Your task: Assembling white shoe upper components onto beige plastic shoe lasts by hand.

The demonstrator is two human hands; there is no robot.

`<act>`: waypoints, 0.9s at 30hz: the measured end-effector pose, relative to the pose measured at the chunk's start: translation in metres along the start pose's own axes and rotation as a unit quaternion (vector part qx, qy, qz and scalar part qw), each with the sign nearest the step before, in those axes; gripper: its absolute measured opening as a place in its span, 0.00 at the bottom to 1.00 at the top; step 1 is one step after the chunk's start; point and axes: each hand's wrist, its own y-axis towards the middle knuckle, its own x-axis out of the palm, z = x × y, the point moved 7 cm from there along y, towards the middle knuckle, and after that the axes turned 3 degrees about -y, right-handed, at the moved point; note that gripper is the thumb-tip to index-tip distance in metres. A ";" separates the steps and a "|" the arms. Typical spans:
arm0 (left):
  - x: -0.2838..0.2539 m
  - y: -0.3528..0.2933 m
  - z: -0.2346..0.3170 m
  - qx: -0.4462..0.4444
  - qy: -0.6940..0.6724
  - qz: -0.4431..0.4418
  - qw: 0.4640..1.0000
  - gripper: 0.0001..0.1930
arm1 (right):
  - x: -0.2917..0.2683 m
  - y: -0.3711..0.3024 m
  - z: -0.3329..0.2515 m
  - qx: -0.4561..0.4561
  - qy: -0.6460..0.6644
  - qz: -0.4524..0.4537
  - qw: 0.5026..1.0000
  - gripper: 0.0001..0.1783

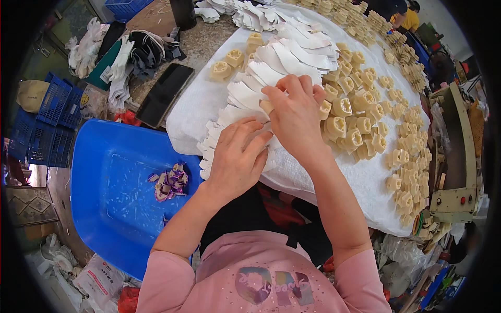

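Note:
My right hand (pixel 297 117) is closed, its fingertips pinching a small beige piece (pixel 266 107) over the white wrappers. Most of that piece is hidden by the fingers. Just left and nearer to me, my left hand (pixel 237 159) lies over the near end of the wrappers, fingers bent but apart, with no held object showing. The white paper-like wrappers (pixel 284 57) overlap in a long fanned row on a white towel (pixel 185 115). Right of my right hand, many chunky beige pieces with hollowed faces (pixel 342 107) are heaped. Several more beige pieces (pixel 222 70) sit left of the wrappers.
At the left, a blue plastic tub (pixel 104 208) holds a few purple-and-white wrapped pieces (pixel 171 182). A black phone (pixel 164 94) and gloves (pixel 122 57) lie beyond it. Blue crates (pixel 52 104) stand far left, and a metal machine (pixel 454 156) at the right. Another person (pixel 411 21) is at the back.

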 end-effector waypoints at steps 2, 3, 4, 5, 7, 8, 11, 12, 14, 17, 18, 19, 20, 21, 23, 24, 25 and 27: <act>-0.001 0.001 -0.004 0.003 0.006 0.008 1.000 0.16 | 0.011 0.006 -0.002 0.006 -0.041 -0.039 0.998 0.04; -0.003 0.001 -0.006 0.000 0.012 0.015 1.000 0.15 | 0.014 0.008 -0.003 0.004 -0.042 -0.037 0.998 0.04; -0.004 0.001 -0.009 -0.002 0.018 0.021 1.000 0.15 | 0.020 0.009 -0.003 0.005 -0.059 -0.040 0.997 0.04; -0.005 0.002 -0.010 -0.001 0.018 0.023 1.000 0.15 | 0.024 0.010 -0.003 0.006 -0.076 -0.043 0.996 0.04; -0.006 0.002 -0.015 -0.012 0.028 0.028 0.999 0.14 | 0.030 0.011 -0.005 0.008 -0.073 -0.055 0.996 0.04; -0.007 0.001 -0.017 -0.013 0.029 0.030 0.999 0.14 | 0.033 0.011 -0.006 0.012 -0.072 -0.066 0.995 0.05; -0.008 -0.001 -0.021 -0.023 0.028 0.028 0.999 0.12 | 0.029 0.012 -0.011 -0.005 -0.047 -0.060 0.997 0.05; -0.009 -0.001 -0.021 -0.018 0.026 0.033 0.999 0.12 | 0.028 0.015 -0.012 -0.005 -0.048 -0.061 0.997 0.05; -0.010 -0.001 -0.021 -0.013 0.024 0.037 0.999 0.12 | 0.027 0.023 -0.018 -0.026 -0.014 -0.044 0.999 0.06; -0.011 0.001 -0.022 -0.011 0.021 0.038 0.999 0.12 | 0.038 0.030 -0.021 -0.045 -0.065 0.006 0.997 0.09; -0.012 0.002 -0.023 -0.014 0.025 0.041 0.999 0.12 | 0.040 0.032 -0.022 -0.046 -0.064 0.007 0.997 0.09; -0.013 0.002 -0.024 -0.017 0.028 0.045 0.998 0.11 | 0.044 0.034 -0.022 -0.043 -0.059 -0.010 0.997 0.09; -0.013 0.001 -0.025 -0.017 0.028 0.046 0.998 0.11 | 0.048 0.035 -0.022 -0.040 -0.054 -0.027 0.997 0.10; -0.015 0.000 -0.027 -0.019 0.026 0.049 0.998 0.11 | 0.045 0.035 -0.023 -0.042 -0.053 -0.026 0.997 0.10; -0.019 -0.003 -0.031 -0.021 0.025 0.054 0.998 0.10 | 0.034 0.033 -0.024 -0.035 0.021 -0.014 0.999 0.10; -0.020 -0.003 -0.034 -0.028 0.018 0.064 0.997 0.10 | 0.035 0.030 -0.022 -0.035 0.020 -0.014 0.999 0.10; -0.022 -0.004 -0.036 -0.034 0.012 0.073 0.997 0.09 | 0.038 0.025 -0.020 -0.045 0.015 -0.017 0.999 0.09; -0.026 -0.002 -0.036 -0.039 0.004 0.084 0.996 0.09 | 0.039 0.021 -0.019 -0.055 0.010 -0.020 0.998 0.09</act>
